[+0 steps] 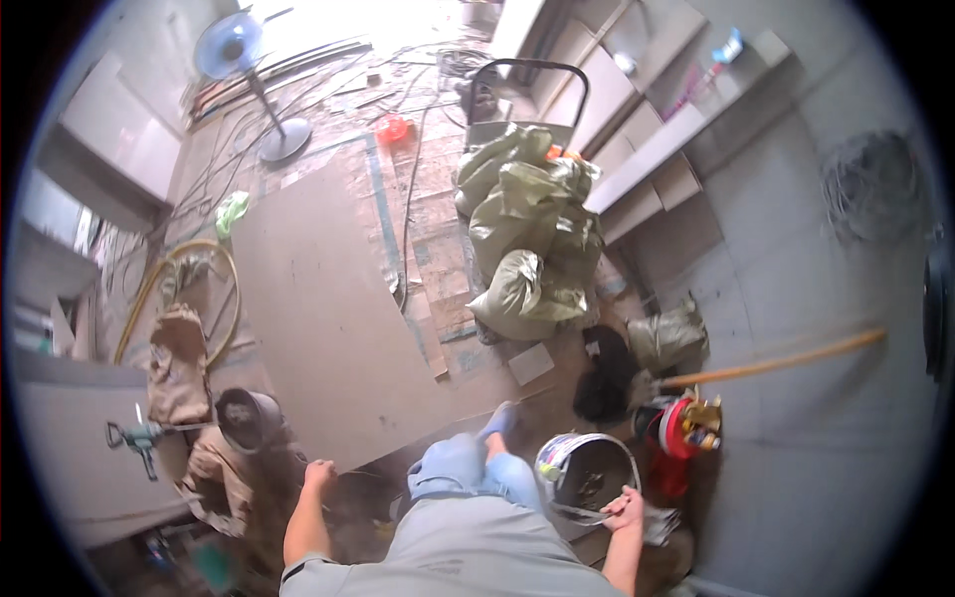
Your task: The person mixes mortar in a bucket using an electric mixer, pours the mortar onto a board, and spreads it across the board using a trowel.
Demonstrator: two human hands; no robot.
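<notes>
My right hand (pixel 625 508) is closed around the wire handle of a white bucket (pixel 550 450), which hangs or stands beside my right leg. Dark grey, lumpy material lies inside the bucket. My left hand (pixel 319 476) is curled shut at my left side; whatever it may hold is too small to make out. Nearest to that hand is a dark bucket (pixel 271 430) beside brown paper sacks (pixel 179 373). A green-grey power mixer or drill (pixel 144 438) lies just left of the sacks, its shaft pointing to the dark bucket.
A large board (pixel 308 298) covers the floor ahead. Filled woven sacks (pixel 537 229) load a hand trolley (pixel 528 64). To the right are a wooden-handled tool (pixel 776 360) and a red bucket of tools (pixel 676 428). A pedestal fan (pixel 284 139), cables and a yellow hose (pixel 237 289) lie farther off.
</notes>
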